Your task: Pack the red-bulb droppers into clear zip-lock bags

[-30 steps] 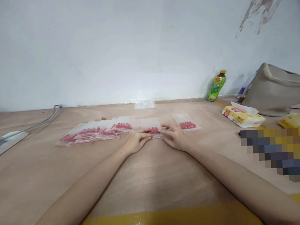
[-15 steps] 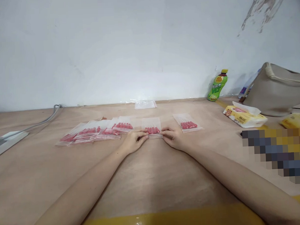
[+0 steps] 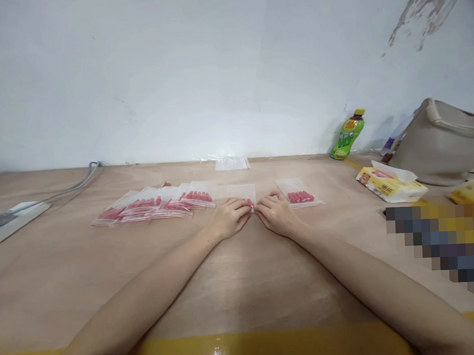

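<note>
A small clear plastic zip bag [image 3: 241,191] with red pieces in it lies flat in front of me, its near edge toward my body. My left hand [image 3: 234,218] pinches that near edge and covers much of the contents. Close beside it, my right hand [image 3: 273,212] grips the same edge at its right end, fingers closed. To the left lies an overlapping row of similar filled bags [image 3: 147,203]. Right of my right hand rests another filled bag [image 3: 299,193], apart from it.
Flat clear bags [image 3: 232,164] lie by the wall. A green drink bottle [image 3: 348,136], a yellow tissue pack [image 3: 392,184] and a grey-beige bag [image 3: 435,142] stand at the right. A grey cable [image 3: 67,191] runs to a power strip [image 3: 21,221] at the left.
My left hand has slid right along the bag's near edge, almost meeting my right hand, and now hides more red pieces. The view has shifted slightly.
</note>
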`<state>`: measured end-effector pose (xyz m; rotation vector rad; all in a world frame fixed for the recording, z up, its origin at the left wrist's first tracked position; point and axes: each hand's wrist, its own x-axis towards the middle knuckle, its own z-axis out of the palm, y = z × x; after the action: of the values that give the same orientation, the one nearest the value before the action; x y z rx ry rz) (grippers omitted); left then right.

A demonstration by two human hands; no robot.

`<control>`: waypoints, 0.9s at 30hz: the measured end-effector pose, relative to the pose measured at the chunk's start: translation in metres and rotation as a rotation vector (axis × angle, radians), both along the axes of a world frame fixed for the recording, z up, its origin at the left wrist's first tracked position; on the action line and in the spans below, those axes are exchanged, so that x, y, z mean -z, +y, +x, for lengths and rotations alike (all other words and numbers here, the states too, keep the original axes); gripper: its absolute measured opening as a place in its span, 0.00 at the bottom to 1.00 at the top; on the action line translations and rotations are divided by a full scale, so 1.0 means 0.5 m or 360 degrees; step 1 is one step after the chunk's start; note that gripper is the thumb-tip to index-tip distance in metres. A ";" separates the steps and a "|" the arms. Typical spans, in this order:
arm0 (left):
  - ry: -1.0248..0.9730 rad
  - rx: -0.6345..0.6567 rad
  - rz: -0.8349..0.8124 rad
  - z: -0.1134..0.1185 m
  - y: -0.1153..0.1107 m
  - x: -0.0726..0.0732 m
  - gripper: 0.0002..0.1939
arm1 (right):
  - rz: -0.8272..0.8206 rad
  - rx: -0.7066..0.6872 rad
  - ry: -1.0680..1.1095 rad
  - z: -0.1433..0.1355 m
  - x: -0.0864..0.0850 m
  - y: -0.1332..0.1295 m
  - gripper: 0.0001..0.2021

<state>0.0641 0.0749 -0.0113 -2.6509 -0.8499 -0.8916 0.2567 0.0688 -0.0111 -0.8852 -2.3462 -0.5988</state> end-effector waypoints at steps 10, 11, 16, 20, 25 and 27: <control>0.0142 0.0070 0.0198 0.014 0.003 -0.008 0.10 | 0.0018 -0.0056 0.0053 -0.003 0.002 -0.003 0.13; 0.0150 0.0078 0.0204 0.014 0.003 -0.008 0.10 | 0.0023 -0.0052 0.0054 -0.004 0.002 -0.004 0.13; 0.0135 0.0047 0.0224 0.007 0.005 -0.007 0.11 | 0.0034 0.0016 0.0041 0.000 0.003 -0.006 0.13; 0.0113 -0.0015 0.0238 -0.013 0.000 -0.011 0.11 | 0.0043 0.0047 0.0098 0.010 0.003 -0.007 0.12; 0.0143 -0.0095 0.0229 -0.058 -0.003 -0.015 0.12 | 0.0028 0.0080 0.0145 0.027 0.005 -0.005 0.11; 0.0134 -0.0156 0.0224 -0.087 -0.001 -0.014 0.13 | 0.0042 0.0116 0.0156 0.047 0.006 -0.001 0.10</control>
<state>0.0206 0.0745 -0.0041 -2.4848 -0.8561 -0.7803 0.2803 0.0685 -0.0139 -0.9697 -2.2219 -0.6004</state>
